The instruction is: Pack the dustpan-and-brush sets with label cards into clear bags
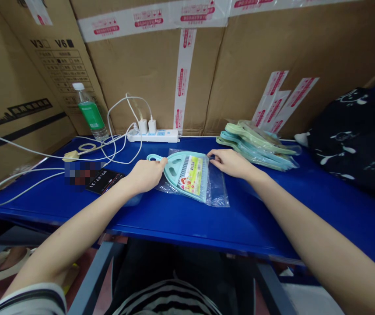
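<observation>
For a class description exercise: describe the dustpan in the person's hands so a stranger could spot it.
On the blue bench, in front of the white power strip, look between the person's left hand and right hand. There lies a teal dustpan with a bright label, on a clear bag, apart from the stacked green and blue ones.

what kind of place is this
Probably a small packing station in a warehouse: a blue metal workbench against taped cardboard cartons, a pile of bagged plastic dustpans, and a teal dustpan in a clear plastic bag.
</observation>
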A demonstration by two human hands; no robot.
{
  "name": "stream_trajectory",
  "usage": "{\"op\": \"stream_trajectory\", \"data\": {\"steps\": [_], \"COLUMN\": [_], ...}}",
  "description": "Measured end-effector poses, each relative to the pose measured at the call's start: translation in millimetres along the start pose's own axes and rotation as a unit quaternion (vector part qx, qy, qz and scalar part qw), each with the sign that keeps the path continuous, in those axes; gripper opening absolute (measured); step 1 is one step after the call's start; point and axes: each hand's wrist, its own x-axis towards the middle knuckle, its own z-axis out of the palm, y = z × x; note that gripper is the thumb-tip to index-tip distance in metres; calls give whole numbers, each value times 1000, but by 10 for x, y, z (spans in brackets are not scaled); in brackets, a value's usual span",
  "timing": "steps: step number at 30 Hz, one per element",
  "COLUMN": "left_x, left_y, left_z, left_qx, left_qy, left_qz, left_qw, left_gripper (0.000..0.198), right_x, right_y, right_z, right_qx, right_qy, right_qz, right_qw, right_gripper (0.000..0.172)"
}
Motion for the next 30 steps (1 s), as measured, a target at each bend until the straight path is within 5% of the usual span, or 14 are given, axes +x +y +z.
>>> {"op": "stream_trajectory", "data": {"steps": [30], "left_x": [-2], "left_y": [-8], "left_z": [12], "left_qx": [0], "left_qy": [-7], "left_qz": [3], "left_qw": [1000], "left_gripper": [42], "right_x": [-15], "right_y": [-57], "right_z": [-22], "right_qx": [-10], "right_qy": [-36], "right_qz": [-9], "right_qw": [999], "right_gripper": [42]}}
